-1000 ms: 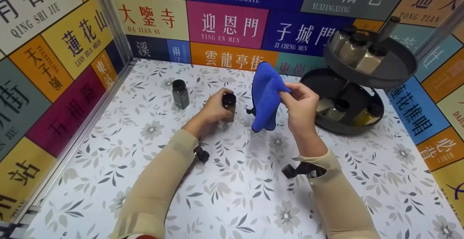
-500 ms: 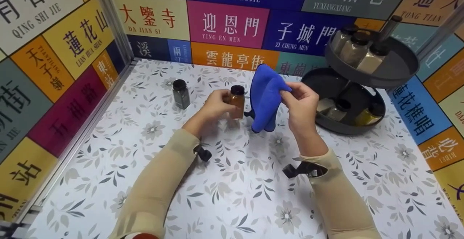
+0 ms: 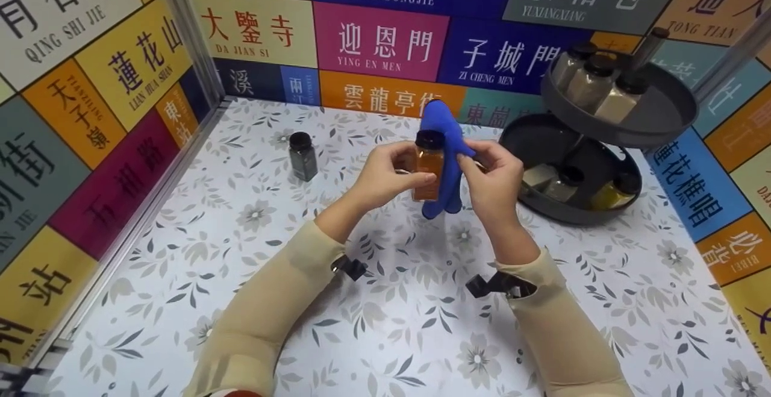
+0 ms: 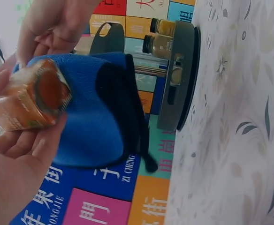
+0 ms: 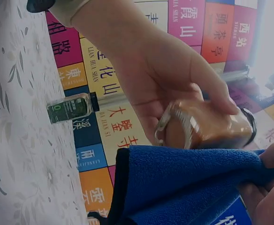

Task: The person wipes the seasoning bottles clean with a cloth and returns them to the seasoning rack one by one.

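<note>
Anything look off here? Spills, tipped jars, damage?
Nothing stands out. The orange jar, in the left hand, is capped and upright beside the blue cloth in the right hand. The dark jar stands upright on the patterned tabletop, where no spill shows. Jars on the lower tray are partly hidden, so unclear.

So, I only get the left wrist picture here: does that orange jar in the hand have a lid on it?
Observer: Yes, the head view shows a black cap on top of the orange jar.
Operator: Neat! Is there anything off to the person's left that I'm missing?
Observer: Yes, in the head view a dark-capped jar stands on the table, to the left of the left hand.
</note>
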`<state>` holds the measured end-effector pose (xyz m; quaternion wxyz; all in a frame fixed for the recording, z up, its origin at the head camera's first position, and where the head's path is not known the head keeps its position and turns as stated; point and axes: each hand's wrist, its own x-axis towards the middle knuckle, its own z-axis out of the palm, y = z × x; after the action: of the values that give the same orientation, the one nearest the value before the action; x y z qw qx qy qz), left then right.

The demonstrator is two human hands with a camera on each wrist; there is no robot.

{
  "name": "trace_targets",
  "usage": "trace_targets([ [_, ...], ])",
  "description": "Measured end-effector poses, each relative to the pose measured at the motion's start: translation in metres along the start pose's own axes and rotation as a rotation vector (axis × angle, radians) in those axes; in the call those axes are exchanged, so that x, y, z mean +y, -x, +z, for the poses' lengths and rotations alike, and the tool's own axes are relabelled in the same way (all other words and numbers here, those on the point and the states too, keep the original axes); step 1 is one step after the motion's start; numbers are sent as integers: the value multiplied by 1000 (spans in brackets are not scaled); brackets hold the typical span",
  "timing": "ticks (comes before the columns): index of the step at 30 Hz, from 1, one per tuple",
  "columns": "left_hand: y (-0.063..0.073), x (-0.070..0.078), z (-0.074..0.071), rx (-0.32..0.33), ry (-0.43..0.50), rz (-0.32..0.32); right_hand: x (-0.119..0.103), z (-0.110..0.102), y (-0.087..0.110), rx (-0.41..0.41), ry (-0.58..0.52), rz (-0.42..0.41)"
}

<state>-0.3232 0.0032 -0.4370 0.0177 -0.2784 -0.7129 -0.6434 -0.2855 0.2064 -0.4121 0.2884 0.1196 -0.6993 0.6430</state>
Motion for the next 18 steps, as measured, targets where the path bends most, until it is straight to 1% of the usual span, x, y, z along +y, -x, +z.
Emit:
trace_targets([
  [2, 0, 2, 0, 10, -54, 9, -2, 3, 3, -27, 4, -37],
  [4, 1, 4, 0, 25, -71, 12, -2, 6, 6, -58, 13, -64],
  [7, 2, 7, -1, 47, -74, 9, -1, 9, 9, -91, 42, -98],
  [12, 4, 11, -3, 99, -62, -3, -1, 11, 13, -117, 73, -119],
  [15, 4, 14, -6, 136, -40, -9, 0, 13, 16, -143, 77, -113],
  [18, 4, 17, -9, 154, -29, -7, 1, 13, 18, -158, 78, -109],
])
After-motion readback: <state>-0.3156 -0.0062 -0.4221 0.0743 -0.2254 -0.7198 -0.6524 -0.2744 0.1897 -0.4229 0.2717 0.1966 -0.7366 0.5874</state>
